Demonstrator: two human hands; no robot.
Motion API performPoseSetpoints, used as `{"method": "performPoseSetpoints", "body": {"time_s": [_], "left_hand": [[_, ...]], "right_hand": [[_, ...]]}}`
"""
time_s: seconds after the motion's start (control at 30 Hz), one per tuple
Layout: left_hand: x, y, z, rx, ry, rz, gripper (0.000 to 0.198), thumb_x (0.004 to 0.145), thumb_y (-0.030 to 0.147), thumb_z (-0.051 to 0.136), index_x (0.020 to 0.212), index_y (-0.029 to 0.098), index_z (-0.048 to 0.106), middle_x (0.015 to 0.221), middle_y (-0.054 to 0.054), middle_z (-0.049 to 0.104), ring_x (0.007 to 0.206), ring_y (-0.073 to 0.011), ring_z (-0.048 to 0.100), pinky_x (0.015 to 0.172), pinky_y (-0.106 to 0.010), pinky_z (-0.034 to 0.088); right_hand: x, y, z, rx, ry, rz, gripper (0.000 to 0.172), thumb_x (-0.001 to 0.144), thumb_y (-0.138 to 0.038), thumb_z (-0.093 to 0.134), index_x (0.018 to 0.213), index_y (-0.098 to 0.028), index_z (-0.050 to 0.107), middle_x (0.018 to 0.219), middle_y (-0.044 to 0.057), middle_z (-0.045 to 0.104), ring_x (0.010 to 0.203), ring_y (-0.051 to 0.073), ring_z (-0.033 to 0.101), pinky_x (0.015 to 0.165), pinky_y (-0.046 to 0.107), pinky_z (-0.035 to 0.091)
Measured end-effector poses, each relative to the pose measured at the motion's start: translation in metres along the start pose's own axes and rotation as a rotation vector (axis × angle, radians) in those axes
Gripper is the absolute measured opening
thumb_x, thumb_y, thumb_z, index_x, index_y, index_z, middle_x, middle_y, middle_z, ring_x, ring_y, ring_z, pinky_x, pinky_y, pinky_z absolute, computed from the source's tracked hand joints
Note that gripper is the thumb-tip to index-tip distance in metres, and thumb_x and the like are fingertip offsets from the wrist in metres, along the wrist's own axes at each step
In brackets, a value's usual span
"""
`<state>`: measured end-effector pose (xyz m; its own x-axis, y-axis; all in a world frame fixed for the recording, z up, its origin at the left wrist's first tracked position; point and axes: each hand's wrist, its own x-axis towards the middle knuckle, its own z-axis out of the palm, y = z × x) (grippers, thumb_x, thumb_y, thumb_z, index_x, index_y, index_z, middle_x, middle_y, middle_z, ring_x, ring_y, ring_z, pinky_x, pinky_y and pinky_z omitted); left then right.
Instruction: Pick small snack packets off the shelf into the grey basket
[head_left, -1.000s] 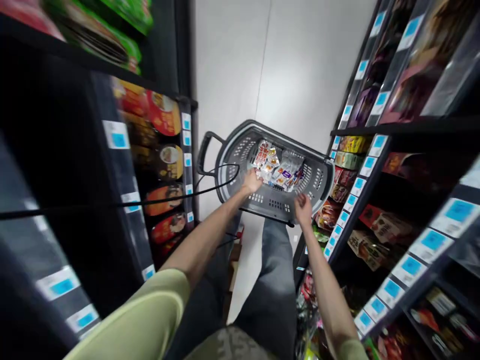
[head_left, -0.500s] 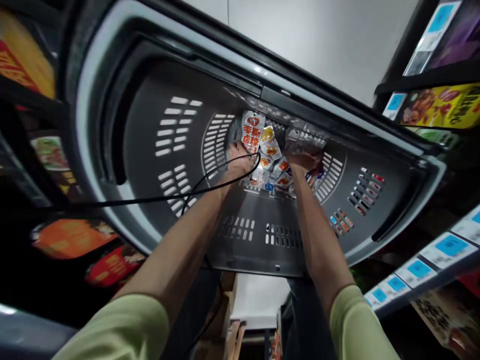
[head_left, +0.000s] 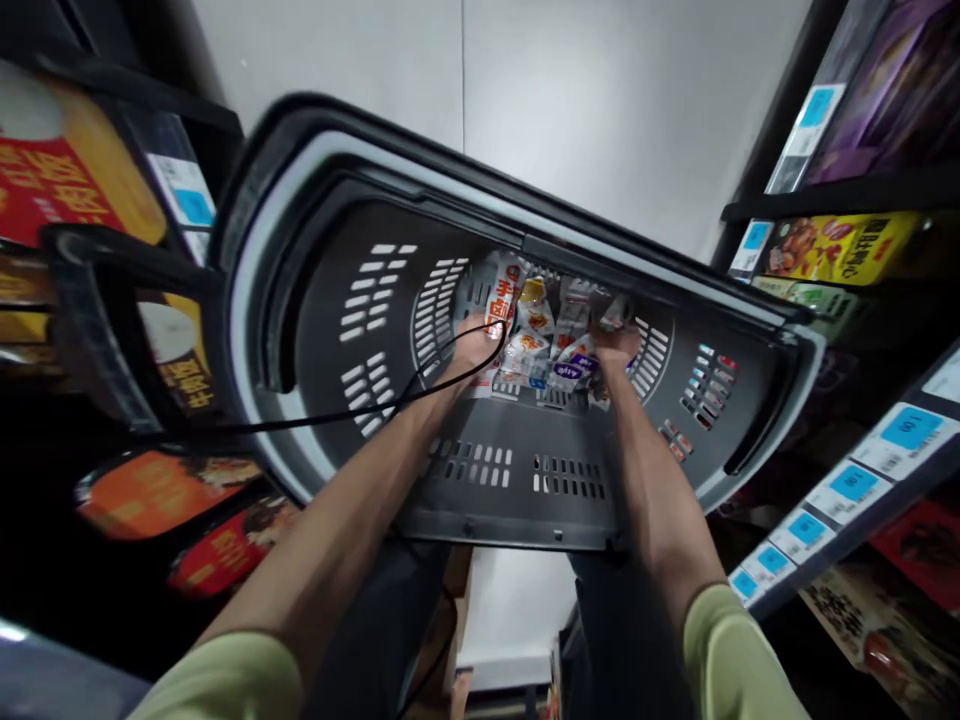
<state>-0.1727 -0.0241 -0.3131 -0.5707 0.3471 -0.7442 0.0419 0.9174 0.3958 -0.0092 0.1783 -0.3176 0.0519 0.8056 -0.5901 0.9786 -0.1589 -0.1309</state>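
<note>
Both my arms reach down into a dark grey shopping basket [head_left: 517, 520] with slotted walls. At its bottom lies a pile of small snack packets. My left hand [head_left: 474, 345] is closed at the edge of a white packet with red characters [head_left: 504, 290], which stands tilted on the pile's left. My right hand [head_left: 616, 345] is among the packets on the right, its fingers mostly hidden and blurred. Between the hands lie a packet with a yellow top [head_left: 535, 300] and one with a purple label [head_left: 574, 368]. A black cable [head_left: 360, 408] loops in front of my left hand.
Shelves with boxed food stand on both sides: a yellow box [head_left: 840, 248] and price tags [head_left: 855, 483] on the right, a red-and-yellow package [head_left: 67, 180] on the left. A black basket handle [head_left: 82, 260] sticks out left. Pale floor [head_left: 585, 110] lies beyond the basket.
The basket sits lower and appears smaller in view. My right hand has shifted lower among the packets, and a purple-labelled packet now shows beside it. The red-lettered packet has tilted.
</note>
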Motion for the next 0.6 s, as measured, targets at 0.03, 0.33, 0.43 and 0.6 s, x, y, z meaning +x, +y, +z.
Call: {"method": "performPoseSetpoints", "body": {"time_s": [0.03,0.33,0.43,0.6], "left_hand": [[-0.003,0.002,-0.003,-0.023,0.009,-0.011,0.014,0.07,0.028,0.075,0.078,0.022,0.066,0.09,-0.011,0.075,0.092,-0.0323,0.069,0.082,-0.038,0.052],[-0.06,0.029,-0.024,-0.545,-0.313,-0.054,0.031,0.065,0.031,0.077,0.093,0.017,0.074,0.093,-0.008,0.079,0.082,-0.0271,0.071,0.079,-0.037,0.057],[-0.081,0.038,-0.033,-0.609,-0.322,-0.024,0.039,0.066,0.033,0.078,0.1,0.016,0.074,0.096,-0.007,0.079,0.086,-0.0269,0.072,0.083,-0.038,0.058],[-0.111,0.055,-0.058,-0.664,-0.319,-0.027,0.046,0.067,0.031,0.079,0.109,0.015,0.073,0.102,-0.008,0.08,0.092,-0.028,0.074,0.09,-0.04,0.057]], "right_hand": [[-0.004,0.003,-0.009,0.063,-0.044,-0.044,0.045,0.069,-0.042,0.084,0.102,-0.014,0.072,0.103,0.014,0.077,0.1,0.029,0.074,0.091,0.04,0.059],[-0.065,0.049,-0.086,0.664,-0.08,-0.366,0.065,0.057,-0.029,0.085,0.118,-0.02,0.065,0.122,0.01,0.071,0.111,0.023,0.068,0.109,0.043,0.053],[-0.085,0.046,-0.115,0.85,-0.121,-0.293,0.06,0.059,-0.028,0.082,0.116,-0.021,0.066,0.117,0.007,0.073,0.106,0.023,0.07,0.109,0.044,0.053],[-0.107,0.03,-0.156,1.217,-0.252,-0.113,0.052,0.06,-0.029,0.07,0.112,-0.026,0.068,0.114,0.002,0.076,0.111,0.026,0.072,0.109,0.05,0.055]]}}
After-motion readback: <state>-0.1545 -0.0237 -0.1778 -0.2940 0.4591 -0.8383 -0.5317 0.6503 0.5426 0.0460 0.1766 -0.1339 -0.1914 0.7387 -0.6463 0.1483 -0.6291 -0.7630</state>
